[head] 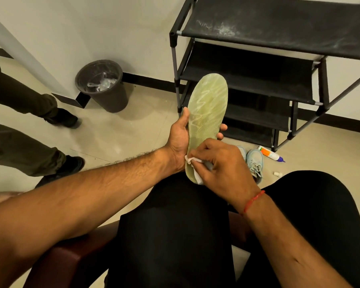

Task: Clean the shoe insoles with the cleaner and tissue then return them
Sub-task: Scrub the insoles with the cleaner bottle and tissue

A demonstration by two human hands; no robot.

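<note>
A seated person holds a yellow-green insole upright above their knees, toe end up and in front of the lower shelves of a black shoe rack. The left hand grasps it around the middle: the thumb lies along the left edge, and the fingers pass behind it, so only their tips show at the right edge. The right hand pinches a white tissue against the heel end of the insole. Most of the tissue is hidden under the curled fingers, and only crumpled bits show at the left and below. The heel end itself is largely covered by this hand. On the floor beyond the right hand lie pale blue shoes, partly hidden behind the hand and knee; how many there are is hard to tell. Just beside them the cleaner bottle lies on its side, with a small white cap near it. A dark bin stands by the wall. Another person's legs are cut off at the left edge.
</note>
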